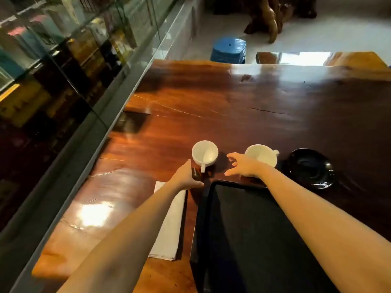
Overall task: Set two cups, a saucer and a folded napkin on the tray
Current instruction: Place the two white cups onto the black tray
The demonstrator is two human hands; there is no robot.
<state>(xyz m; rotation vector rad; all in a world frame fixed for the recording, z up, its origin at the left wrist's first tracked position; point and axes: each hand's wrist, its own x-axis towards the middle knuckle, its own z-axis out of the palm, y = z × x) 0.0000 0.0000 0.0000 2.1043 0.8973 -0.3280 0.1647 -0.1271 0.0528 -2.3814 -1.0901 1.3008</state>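
Note:
Two white cups stand on the wooden table beyond a black tray [249,229]. The left cup [204,152] has its handle pointing toward me. The right cup [263,154] is tilted, its handle to the right. A black saucer [311,168] lies right of it. A folded white napkin [169,227] lies left of the tray, partly under my left arm. My left hand [187,176] hovers open just left of the left cup's handle. My right hand [243,166] is open between the cups, near the right cup; whether it touches is unclear.
A glass display case [63,70] runs along the table's left edge. A blue stool [229,49] and carved wooden furniture [266,17] stand on the floor beyond the table's far edge. The glossy tabletop [232,106] stretches far back.

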